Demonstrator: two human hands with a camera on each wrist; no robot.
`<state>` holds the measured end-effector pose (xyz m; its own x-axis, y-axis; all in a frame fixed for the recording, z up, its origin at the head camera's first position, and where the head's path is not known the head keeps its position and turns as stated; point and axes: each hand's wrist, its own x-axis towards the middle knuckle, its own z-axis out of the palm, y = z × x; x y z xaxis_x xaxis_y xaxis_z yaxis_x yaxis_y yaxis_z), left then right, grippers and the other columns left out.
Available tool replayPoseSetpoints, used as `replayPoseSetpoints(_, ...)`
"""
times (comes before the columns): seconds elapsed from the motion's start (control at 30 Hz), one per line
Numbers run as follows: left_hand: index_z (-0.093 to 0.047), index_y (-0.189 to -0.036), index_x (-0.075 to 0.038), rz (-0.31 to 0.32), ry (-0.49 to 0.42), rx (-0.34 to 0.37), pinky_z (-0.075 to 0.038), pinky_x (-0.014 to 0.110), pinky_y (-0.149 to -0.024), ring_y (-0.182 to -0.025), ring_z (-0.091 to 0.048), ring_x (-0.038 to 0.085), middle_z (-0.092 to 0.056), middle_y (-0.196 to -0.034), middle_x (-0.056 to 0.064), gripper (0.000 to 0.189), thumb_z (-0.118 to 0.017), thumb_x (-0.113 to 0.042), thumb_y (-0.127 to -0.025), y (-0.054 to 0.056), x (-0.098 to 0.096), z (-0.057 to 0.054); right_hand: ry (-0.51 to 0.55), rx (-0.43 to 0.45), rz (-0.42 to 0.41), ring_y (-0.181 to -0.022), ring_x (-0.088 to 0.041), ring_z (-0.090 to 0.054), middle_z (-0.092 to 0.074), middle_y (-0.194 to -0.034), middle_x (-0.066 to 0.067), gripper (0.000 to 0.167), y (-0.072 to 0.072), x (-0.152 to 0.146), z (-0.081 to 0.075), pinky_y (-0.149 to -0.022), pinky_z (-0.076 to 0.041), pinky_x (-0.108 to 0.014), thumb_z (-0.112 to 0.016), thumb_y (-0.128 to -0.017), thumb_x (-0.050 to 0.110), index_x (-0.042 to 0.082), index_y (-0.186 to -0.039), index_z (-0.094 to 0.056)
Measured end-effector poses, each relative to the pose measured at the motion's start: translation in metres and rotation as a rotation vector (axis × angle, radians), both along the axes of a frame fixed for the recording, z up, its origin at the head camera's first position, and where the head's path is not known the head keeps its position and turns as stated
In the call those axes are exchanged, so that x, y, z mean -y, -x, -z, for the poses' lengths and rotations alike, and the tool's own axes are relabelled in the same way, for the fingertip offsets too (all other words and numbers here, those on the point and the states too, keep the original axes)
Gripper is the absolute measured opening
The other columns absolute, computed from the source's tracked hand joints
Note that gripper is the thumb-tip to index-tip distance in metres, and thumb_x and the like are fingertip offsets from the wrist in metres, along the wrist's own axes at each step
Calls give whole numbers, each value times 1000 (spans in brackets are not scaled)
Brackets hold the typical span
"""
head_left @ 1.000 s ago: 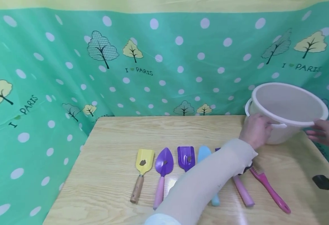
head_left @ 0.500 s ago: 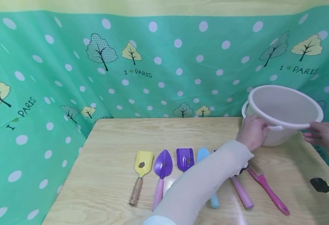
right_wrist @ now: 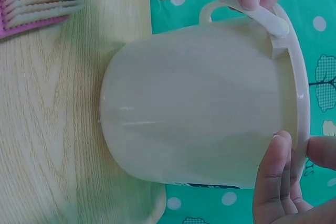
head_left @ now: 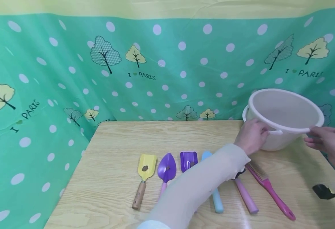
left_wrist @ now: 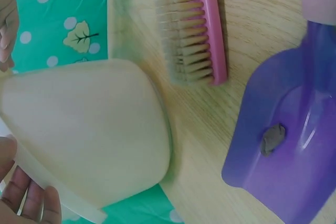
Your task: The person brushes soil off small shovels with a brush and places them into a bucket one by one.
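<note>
A white plastic bucket point(head_left: 276, 143) stands upright at the table's back right corner. My left hand point(head_left: 250, 135) holds its handle point(right_wrist: 270, 20) at the near-left rim, thumb and fingers curled round it in the right wrist view. On the right, my right hand point(head_left: 331, 144) pinches the bucket's rim between thumb and fingers, as the right wrist view shows. A pink-handled bristle brush point(head_left: 270, 187) lies in front of the bucket. Beside the brush, under my left forearm, is a purple shovel point(left_wrist: 294, 145) with a pink handle point(head_left: 246, 195).
To the left lie a yellow shovel point(head_left: 147, 165) with a wooden handle, a purple pointed trowel point(head_left: 167, 173), a purple square shovel point(head_left: 187, 159) and a light blue tool point(head_left: 217, 202), partly covered by my left arm. A green dotted curtain point(head_left: 184, 86) hangs behind the table point(head_left: 99, 184).
The bucket has shifted a little to the left, with both hands still holding it. The tools on the table stay in place; the head view has tilted slightly.
</note>
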<state>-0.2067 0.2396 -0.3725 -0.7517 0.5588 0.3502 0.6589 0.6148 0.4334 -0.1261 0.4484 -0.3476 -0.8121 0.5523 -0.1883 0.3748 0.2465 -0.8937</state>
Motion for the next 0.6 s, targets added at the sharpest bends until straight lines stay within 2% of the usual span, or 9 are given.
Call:
replayPoseSetpoints(0.2, -70, -104, -29, 14, -2, 8, -34, 8, -90, -98, -51, -5, -61, -101, -18, 15, -65, -32, -91, -1, 9, 1, 23, 34, 9, -61, 0, -61, -55, -68, 23, 13, 1, 6, -2, -59, -54, -19, -50, -97, 37, 29, -107, -49)
replayPoseSetpoints(0.33, -70, -104, -29, 18, 3, -9, -34, 9, -91, -99, -51, -4, -61, -101, -18, 15, -65, -32, -91, -2, 15, 1, 11, 40, 8, -61, 0, -61, -55, -68, 23, 24, 3, 10, -1, -58, -53, -19, -49, -98, 35, 28, -120, -49)
replayPoseSetpoints(0.5, -70, -104, -29, 17, 2, -18, -33, 9, -92, -100, -51, -4, -61, -102, -18, 15, -65, -32, -90, -4, 21, 1, 3, 52, 2, -61, -1, -62, -55, -68, 22, 19, 4, 12, 0, -56, -53, -18, -49, -98, 36, 27, -114, -52)
replayPoseSetpoints(0.53, -70, -104, -28, 16, 3, -18, -33, 9, -92, -100, -51, -4, -61, -102, -18, 14, -65, -32, -90, -4, 22, 1, 4, 49, 0, -61, -1, -62, -56, -68, 22, 14, 4, 12, 0, -56, -53, -18, -49, -98, 36, 27, -108, -52)
replayPoseSetpoints(0.6, -70, -104, -29, 15, 5, -13, -33, 9, -92, -101, -51, -4, -61, -103, -18, 15, -65, -32, -90, -6, 24, 1, -5, 55, -1, -61, -1, -62, -54, -67, 22, 18, 4, 13, 0, -57, -53, -19, -49, -98, 36, 27, -114, -52)
